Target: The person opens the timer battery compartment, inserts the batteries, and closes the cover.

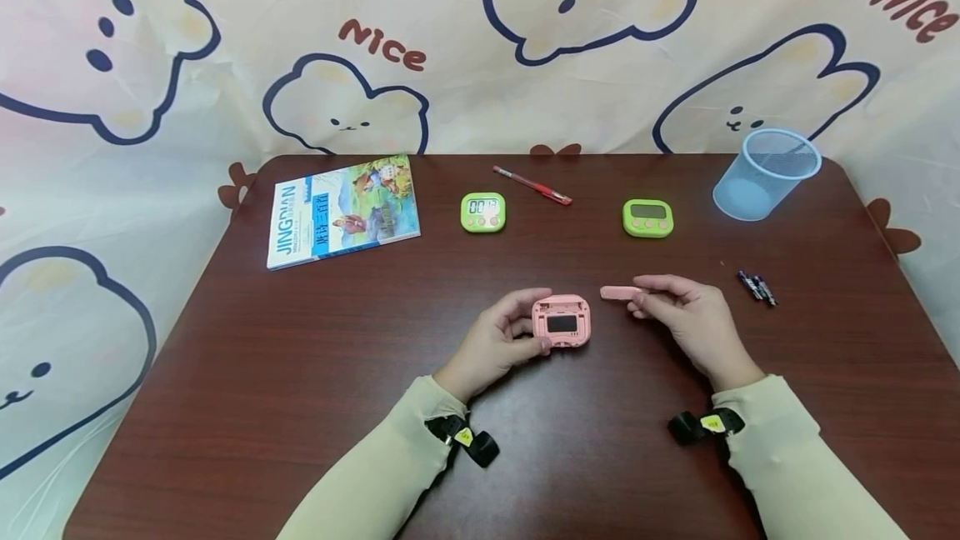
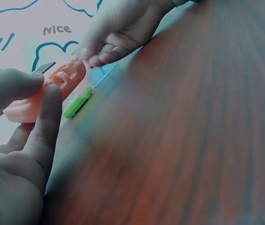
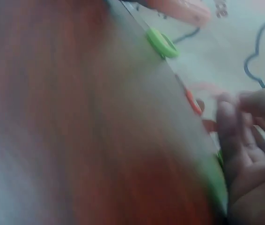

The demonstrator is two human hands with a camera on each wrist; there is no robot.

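Observation:
My left hand (image 1: pixel 498 336) pinches a pink digital timer (image 1: pixel 561 338) by its left side, thumb at the lower edge and forefinger at the top. The face turned up has a black rectangle in the middle and an uncovered slot along the top. In the left wrist view the timer (image 2: pixel 68 79) appears edge-on between thumb and fingers. Just to its right, apart from it, my right hand (image 1: pixel 693 319) holds a narrow pink cover (image 1: pixel 618 293) between thumb and forefinger. The right wrist view shows this cover (image 3: pixel 208 88) blurred at the fingertips.
Two small dark batteries (image 1: pixel 757 288) lie right of my right hand. Farther back are a book (image 1: pixel 345 211), a green timer (image 1: pixel 483 212) showing digits, a red pen (image 1: pixel 532 185), another green timer (image 1: pixel 648 218) with a blank screen, and a blue mesh pen holder (image 1: pixel 765 177).

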